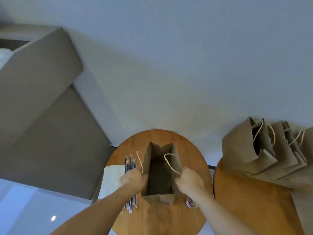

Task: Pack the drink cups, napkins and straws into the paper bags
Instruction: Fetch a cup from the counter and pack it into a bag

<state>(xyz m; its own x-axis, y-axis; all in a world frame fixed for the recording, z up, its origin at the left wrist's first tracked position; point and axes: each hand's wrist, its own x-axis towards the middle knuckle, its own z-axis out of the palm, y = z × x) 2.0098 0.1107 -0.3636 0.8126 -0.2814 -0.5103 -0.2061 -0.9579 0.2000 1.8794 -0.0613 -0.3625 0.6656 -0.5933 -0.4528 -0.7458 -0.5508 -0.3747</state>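
Two bare forearms are seen entering from the lower edge over a round table (157, 217) of warm, smooth-grained wood. The left hand (133, 179) and the right hand (189, 179) are held apart, each clamped on an opposite side wall of one paper bag (159, 198), with fingers curled over the rim. The bag is stood upright at the middle of the table: brown kraft paper, rectangular mouth pulled wide, zigzag-cut rim, creased gussets, dark interior in which no contents can be made out. Two pale twisted-cord handles (171, 162) are attached, one looped over each long side. Just left of the bag, partly under the left wrist, a bundle of straws (130, 162) is laid lengthwise: thin dark tubes in clear wrappers. Beside them, at the table's left edge, a flat cream stack of napkins (112, 177) is placed. Under the right wrist a small round patterned item (191, 203) is partly hidden; whether it is a cup cannot be told. To the right, on a second wooden table (250, 206), a row of brown paper bags (264, 150) with cord handles is stood, leaning together. Farther left, a grey sofa (42, 116) of woven fabric with blocky cushions is set against a plain pale wall (169, 48).
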